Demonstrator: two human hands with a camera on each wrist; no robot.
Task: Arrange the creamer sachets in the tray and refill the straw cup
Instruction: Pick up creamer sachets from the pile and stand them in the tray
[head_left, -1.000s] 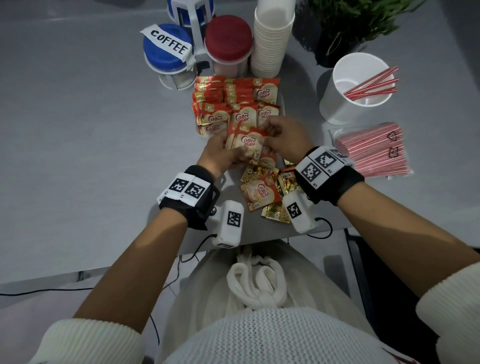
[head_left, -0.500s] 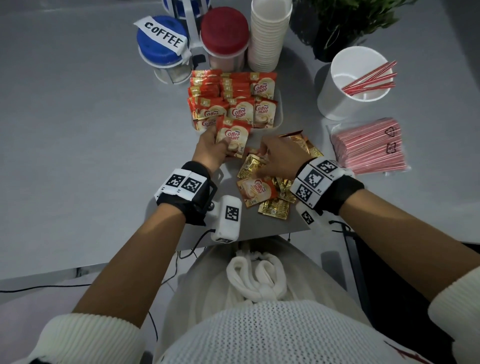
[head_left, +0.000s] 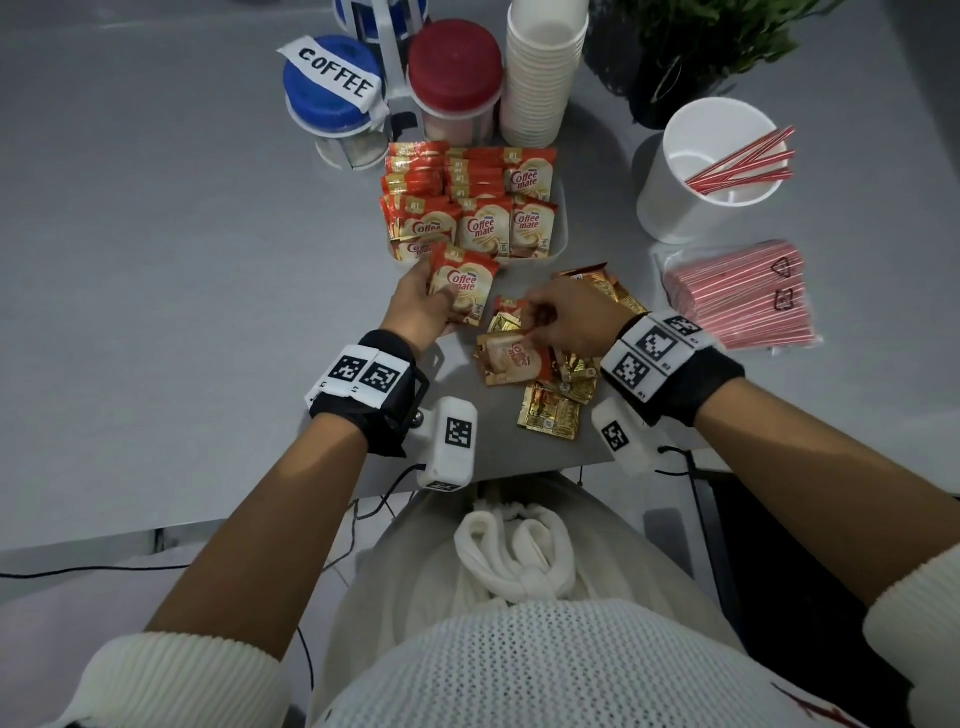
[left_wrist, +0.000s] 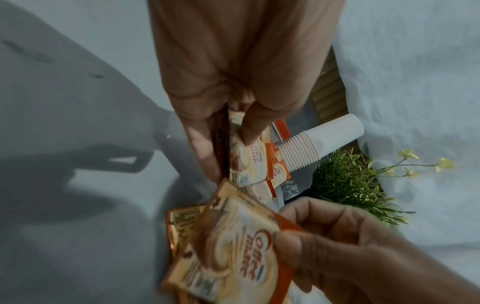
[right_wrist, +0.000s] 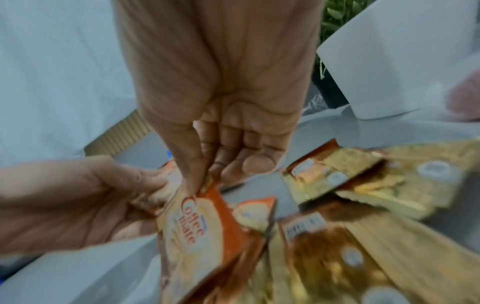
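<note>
A clear tray (head_left: 562, 228) holds rows of red-and-cream creamer sachets (head_left: 483, 223). Just in front of it my left hand (head_left: 441, 296) grips one upright sachet (head_left: 464, 285), pinched between thumb and fingers (left_wrist: 205, 156) in the left wrist view. Several loose sachets (head_left: 550, 413) lie in a pile near the table's front edge. My right hand (head_left: 535, 318) is over that pile and pinches the corner of one sachet (right_wrist: 200, 224). The white straw cup (head_left: 691, 208) at the right holds a few red-striped straws (head_left: 743, 166). A sealed pack of straws (head_left: 743, 296) lies before it.
Behind the tray stand a blue-lidded jar labelled COFFEE (head_left: 332, 88), a red-lidded jar (head_left: 454, 73) and a stack of white paper cups (head_left: 543, 73). A green plant (head_left: 701, 47) is at the back right. The grey table's front edge (head_left: 519, 467) runs just below my wrists.
Both hands drew back from the tray toward me. The left kept its sachet. The right hand went down to the loose pile and took hold of a sachet there.
</note>
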